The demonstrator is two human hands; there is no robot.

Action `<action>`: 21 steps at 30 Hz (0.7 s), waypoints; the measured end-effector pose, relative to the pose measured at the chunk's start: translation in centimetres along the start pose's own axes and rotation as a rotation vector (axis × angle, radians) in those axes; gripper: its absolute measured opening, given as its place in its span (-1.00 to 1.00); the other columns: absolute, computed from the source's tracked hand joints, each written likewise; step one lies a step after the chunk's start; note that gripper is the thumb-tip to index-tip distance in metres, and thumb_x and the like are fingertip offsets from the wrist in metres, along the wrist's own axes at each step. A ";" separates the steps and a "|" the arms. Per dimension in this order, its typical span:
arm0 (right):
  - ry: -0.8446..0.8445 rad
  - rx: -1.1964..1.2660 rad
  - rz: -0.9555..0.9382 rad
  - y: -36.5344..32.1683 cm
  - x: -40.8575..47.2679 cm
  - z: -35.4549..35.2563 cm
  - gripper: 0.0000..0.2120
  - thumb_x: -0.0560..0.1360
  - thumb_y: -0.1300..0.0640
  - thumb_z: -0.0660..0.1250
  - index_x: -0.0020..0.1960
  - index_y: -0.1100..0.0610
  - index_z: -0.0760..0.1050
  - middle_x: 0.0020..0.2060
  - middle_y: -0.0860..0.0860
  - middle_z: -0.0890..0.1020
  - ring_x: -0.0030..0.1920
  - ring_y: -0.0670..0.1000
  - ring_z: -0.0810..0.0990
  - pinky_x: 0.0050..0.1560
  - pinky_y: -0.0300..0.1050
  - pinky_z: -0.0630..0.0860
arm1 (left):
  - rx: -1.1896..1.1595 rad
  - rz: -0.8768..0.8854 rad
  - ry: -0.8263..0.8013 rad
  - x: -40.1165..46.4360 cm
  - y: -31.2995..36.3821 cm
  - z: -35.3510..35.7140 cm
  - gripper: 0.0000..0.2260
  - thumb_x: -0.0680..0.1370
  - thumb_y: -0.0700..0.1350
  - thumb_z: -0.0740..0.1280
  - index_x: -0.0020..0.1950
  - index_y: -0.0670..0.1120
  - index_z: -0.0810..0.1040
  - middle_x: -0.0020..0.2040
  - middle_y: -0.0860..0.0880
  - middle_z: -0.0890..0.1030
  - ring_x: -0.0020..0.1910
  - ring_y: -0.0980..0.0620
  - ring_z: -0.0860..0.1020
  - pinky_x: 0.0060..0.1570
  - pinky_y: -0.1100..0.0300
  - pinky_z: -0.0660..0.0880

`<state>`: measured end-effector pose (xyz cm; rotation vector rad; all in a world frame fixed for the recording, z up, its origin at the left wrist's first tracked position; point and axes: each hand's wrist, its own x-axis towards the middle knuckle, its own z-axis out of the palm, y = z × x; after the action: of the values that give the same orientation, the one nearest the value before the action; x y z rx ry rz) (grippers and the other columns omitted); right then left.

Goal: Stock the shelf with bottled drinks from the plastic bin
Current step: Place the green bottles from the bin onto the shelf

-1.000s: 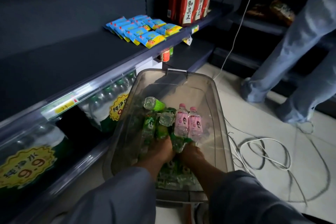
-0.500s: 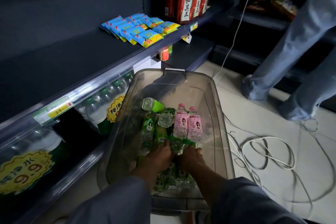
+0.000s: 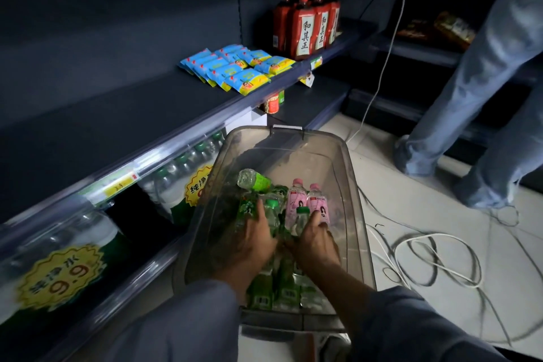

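Both hands are in the plastic bin (image 3: 349, 173): left hand (image 3: 258, 239) and right hand (image 3: 316, 241) each grip a green-capped bottle. Two pink bottles (image 3: 307, 203) stand far of them. The heaped green bottles (image 3: 273, 288) are too jumbled to count.

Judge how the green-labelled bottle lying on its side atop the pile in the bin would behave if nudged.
The green-labelled bottle lies on its side on the other bottles, so it would probably roll. Its clear plastic probably flexes rather than breaks. The plastic bin wall should stop it.

"和其正" is printed down the labels of the red bottles (image 3: 305, 29) at the shelf's far end. "纯净水 9.9" is shown on a yellow sticker (image 3: 60, 276) on the water pack below.
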<state>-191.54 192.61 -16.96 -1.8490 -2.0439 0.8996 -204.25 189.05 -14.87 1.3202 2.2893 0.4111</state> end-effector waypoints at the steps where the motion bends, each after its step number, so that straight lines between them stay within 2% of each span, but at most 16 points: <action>1: 0.020 0.005 -0.045 -0.5 -0.3 -0.6 -0.20 0.41 -0.19 0.48 0.42 0.02 0.08 0.15 0.11 0.51 0.10 0.15 0.58 0.06 0.07 0.61 | 0.022 0.006 0.035 -0.4 0.3 -0.9 -0.04 0.53 0.08 0.45 0.65 0.01 -0.20 0.46 -0.24 0.35 0.31 -0.19 0.49 0.04 0.05 0.42; 4: 0.109 -0.014 -0.204 -2.3 -1.6 -2.2 -0.22 0.38 -0.45 0.21 0.39 0.02 0.14 0.15 0.07 0.50 0.07 0.12 0.58 0.00 0.13 0.62 | 0.090 0.057 0.180 -1.9 0.8 -3.6 -0.11 0.55 0.12 0.41 0.64 0.01 -0.14 0.43 -0.22 0.37 0.27 -0.20 0.51 0.06 0.01 0.49; 6: 0.187 -0.052 -0.301 -3.8 -2.6 -3.0 -0.22 0.44 -0.46 0.13 0.43 0.06 0.20 0.22 0.06 0.45 0.15 0.12 0.55 0.09 0.11 0.59 | 0.099 0.089 0.280 -2.8 0.8 -5.6 -0.15 0.56 0.15 0.37 0.64 -0.01 -0.12 0.42 -0.22 0.39 0.25 -0.21 0.53 0.08 -0.02 0.53; 9: 0.296 -0.012 -0.420 -6.9 -4.0 -4.3 -0.19 0.49 -0.38 0.25 0.49 0.15 0.17 0.26 0.13 0.45 0.19 0.18 0.55 0.11 0.14 0.54 | 0.142 0.180 0.421 -4.2 0.2 -9.4 -0.13 0.52 0.16 0.38 0.64 -0.05 -0.08 0.48 -0.21 0.36 0.35 -0.20 0.48 0.20 -0.06 0.52; 11: 0.314 0.054 -0.509 -9.1 -5.1 -4.8 -0.17 0.49 -0.31 0.31 0.51 0.19 0.13 0.26 0.18 0.47 0.21 0.24 0.55 0.12 0.14 0.55 | 0.148 0.194 0.475 -5.6 -0.5 -12.5 -0.11 0.49 0.16 0.40 0.64 -0.01 -0.07 0.44 -0.17 0.39 0.31 -0.18 0.51 0.13 -0.05 0.52; 15: 0.332 0.159 -0.650 -14.7 -7.6 -4.0 -0.17 0.51 -0.15 0.41 0.52 0.32 0.14 0.34 0.28 0.43 0.32 0.28 0.49 0.23 0.11 0.49 | 0.156 0.121 0.538 -8.4 -3.4 -18.8 -0.12 0.47 0.18 0.39 0.63 -0.01 -0.03 0.38 -0.16 0.36 0.27 -0.21 0.50 0.07 -0.07 0.51; 18: 0.303 0.223 -0.723 -19.5 -10.0 -2.0 -0.15 0.50 -0.22 0.28 0.53 0.33 0.13 0.39 0.29 0.39 0.38 0.26 0.42 0.31 0.07 0.42 | 0.154 0.025 0.608 -11.0 -7.3 -22.8 -0.10 0.43 0.24 0.41 0.61 -0.02 0.03 0.41 -0.14 0.30 0.28 -0.22 0.49 0.09 -0.07 0.50; 21: 0.256 0.265 -0.806 -24.7 -12.9 0.3 -0.24 0.54 -0.12 0.37 0.51 0.30 0.16 0.32 0.31 0.45 0.29 0.32 0.49 0.22 0.13 0.48 | 0.169 -0.095 0.647 -13.9 -12.2 -26.1 -0.15 0.43 0.26 0.43 0.56 -0.04 0.14 0.40 -0.12 0.28 0.25 -0.24 0.50 0.09 -0.09 0.49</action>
<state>-209.54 179.95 0.07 -0.8155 -2.0887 0.6138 -220.97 170.26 4.87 1.2775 2.9584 0.7073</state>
